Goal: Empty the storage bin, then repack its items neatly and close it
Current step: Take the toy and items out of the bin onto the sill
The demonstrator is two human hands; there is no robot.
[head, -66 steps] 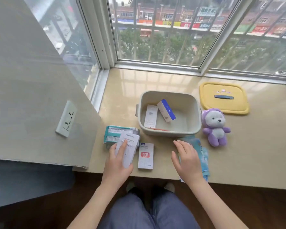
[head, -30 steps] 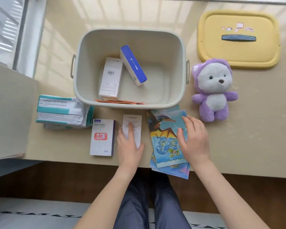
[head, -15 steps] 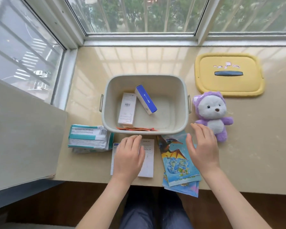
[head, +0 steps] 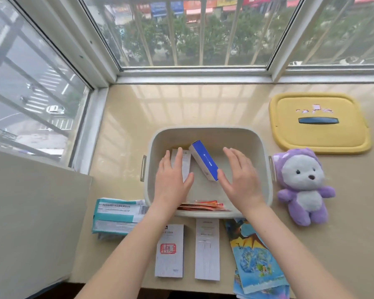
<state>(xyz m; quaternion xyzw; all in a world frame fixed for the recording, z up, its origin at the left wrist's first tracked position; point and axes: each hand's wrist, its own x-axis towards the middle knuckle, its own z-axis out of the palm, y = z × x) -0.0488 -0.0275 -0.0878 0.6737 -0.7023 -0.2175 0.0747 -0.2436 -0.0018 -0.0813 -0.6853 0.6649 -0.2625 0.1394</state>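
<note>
The cream storage bin (head: 205,132) stands open on the windowsill. Inside it lie a white box (head: 185,160), a blue-sided box (head: 204,160) and flat orange-red packets (head: 203,206) against the near wall. My left hand (head: 171,180) hovers over the white box, fingers apart, holding nothing. My right hand (head: 240,180) is open over the bin's right half, its thumb near the blue box's end. The yellow lid (head: 320,124) lies to the far right. Two white boxes (head: 170,251) (head: 207,249), picture booklets (head: 255,255) and a teal pack (head: 117,214) lie in front of the bin.
A purple plush bear (head: 302,186) sits right of the bin. Window frames close off the back and left of the sill. A beige panel (head: 30,223) stands at the left. The sill's front edge runs just under the booklets.
Both hands left the white box and the booklets on the sill and moved forward into the bin. The camera tilted up toward the window.
</note>
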